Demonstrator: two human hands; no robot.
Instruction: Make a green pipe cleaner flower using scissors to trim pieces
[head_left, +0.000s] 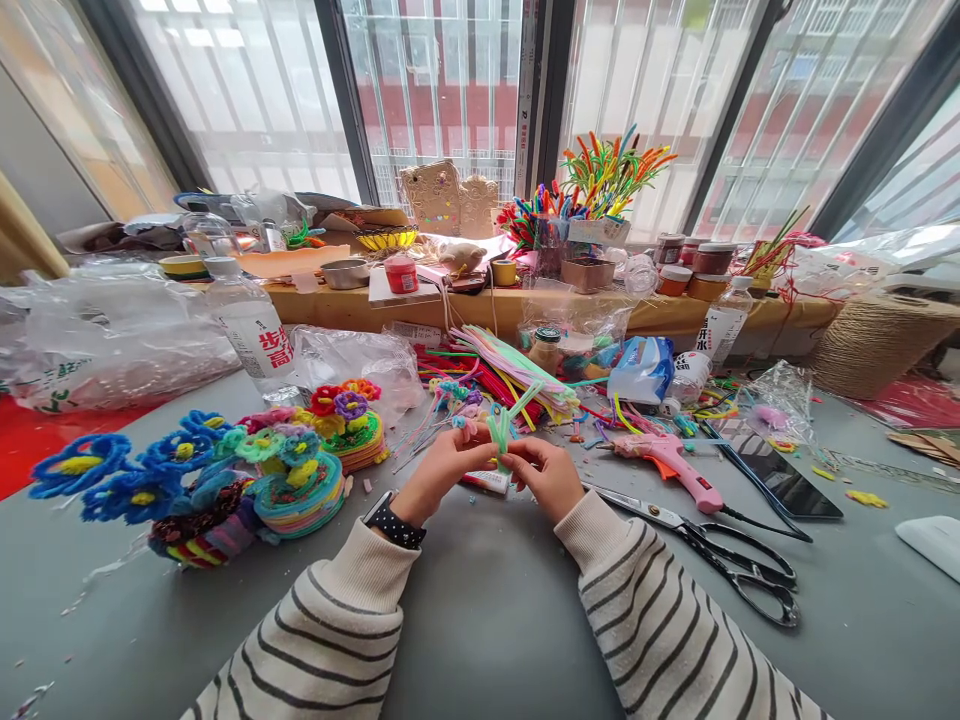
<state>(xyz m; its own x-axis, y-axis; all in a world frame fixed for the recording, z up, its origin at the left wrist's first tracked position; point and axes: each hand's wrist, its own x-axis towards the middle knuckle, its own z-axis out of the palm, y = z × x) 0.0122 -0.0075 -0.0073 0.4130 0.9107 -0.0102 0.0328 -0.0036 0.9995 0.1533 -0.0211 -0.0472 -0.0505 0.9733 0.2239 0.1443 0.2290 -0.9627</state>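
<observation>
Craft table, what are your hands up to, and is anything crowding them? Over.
Left hand and right hand both on pale green pipe cleaners. Scissors close by right hand. Glue gun beyond scissors.

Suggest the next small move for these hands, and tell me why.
I'd probably twist the light green pipe cleaners at their base with the right hand, while the left hand steadies them: both hands meet there, and loose strands splay out above. The scissors and pink hot glue gun lie aside, in neither hand.
</observation>
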